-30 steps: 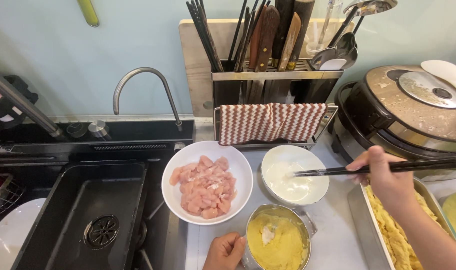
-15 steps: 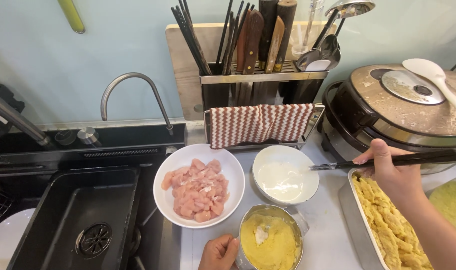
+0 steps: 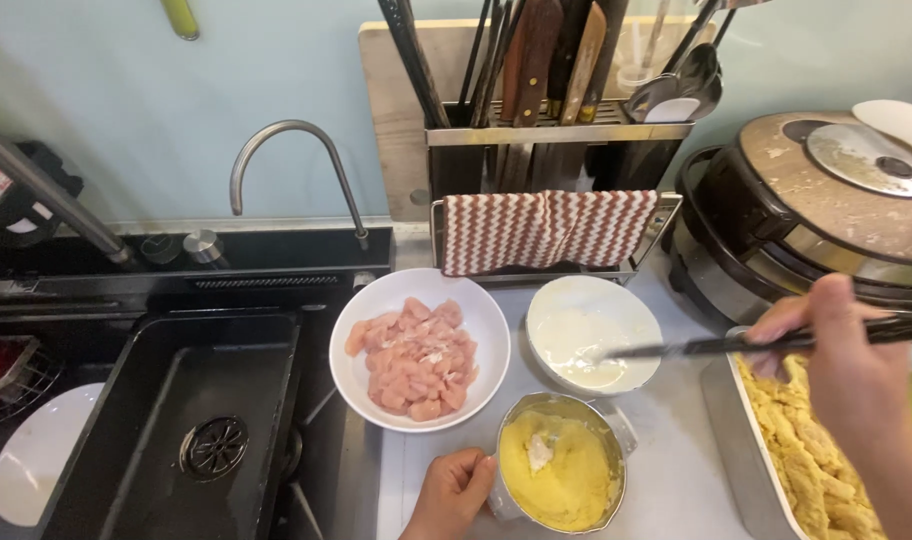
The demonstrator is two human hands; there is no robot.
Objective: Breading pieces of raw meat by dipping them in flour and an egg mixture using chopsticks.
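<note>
My left hand (image 3: 450, 492) grips the side of a small metal bowl (image 3: 561, 470) filled with yellow crumbs, with a pale piece lying on top. My right hand (image 3: 842, 365) holds dark chopsticks (image 3: 746, 342) whose tips reach into a white bowl (image 3: 582, 334) of whitish batter. A larger white bowl (image 3: 420, 348) of raw pink meat pieces stands left of it. Below my right hand, a metal tray (image 3: 746, 452) carries yellow crumb-coated pieces.
A black sink (image 3: 196, 420) with a curved tap (image 3: 294, 172) lies to the left, a white plate (image 3: 38, 462) beside it. Behind the bowls stand a knife and utensil rack (image 3: 546, 120) with a striped cloth (image 3: 546, 228). A round cooker (image 3: 826, 210) sits at the right.
The view has shifted slightly and drawn closer. My right hand has brought the chopstick tips further into the batter bowl. My left hand stays on the metal bowl.
</note>
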